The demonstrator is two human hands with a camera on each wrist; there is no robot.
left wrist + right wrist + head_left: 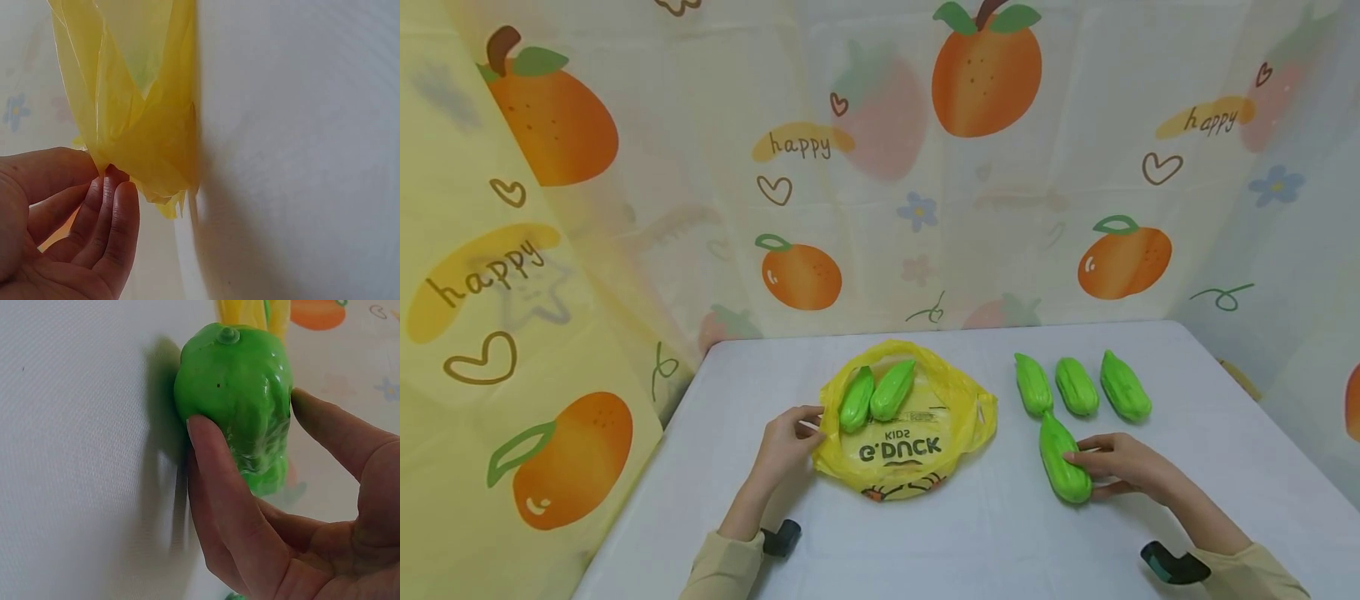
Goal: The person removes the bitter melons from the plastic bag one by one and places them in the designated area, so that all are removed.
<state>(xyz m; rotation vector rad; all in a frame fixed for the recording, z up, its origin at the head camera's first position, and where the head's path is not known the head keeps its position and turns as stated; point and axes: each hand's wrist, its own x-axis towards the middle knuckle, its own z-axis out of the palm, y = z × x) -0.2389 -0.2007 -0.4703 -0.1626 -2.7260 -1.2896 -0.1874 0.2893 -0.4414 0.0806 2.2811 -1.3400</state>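
A yellow plastic bag (958, 400) lies with its mouth spread, and two glossy green toy vegetables (892, 390) rest inside it. My left hand (788, 446) pinches the bag's left rim; the left wrist view shows the thumb and fingertips together on the thin plastic (147, 144). My right hand (1123, 467) grips another green toy vegetable (1062, 458), long and ridged, with a pointed tip away from me. In the right wrist view its rounded, knobbed end (234, 381) sits between thumb and fingers, close beside the white tabletop.
Beyond my right hand, three more green toy vegetables (1077, 387) lie in a row. The nearest tip of the held one overlaps the left one (1033, 385) in the head view. A fruit-print cloth (880, 217) hangs behind the white table (940, 550).
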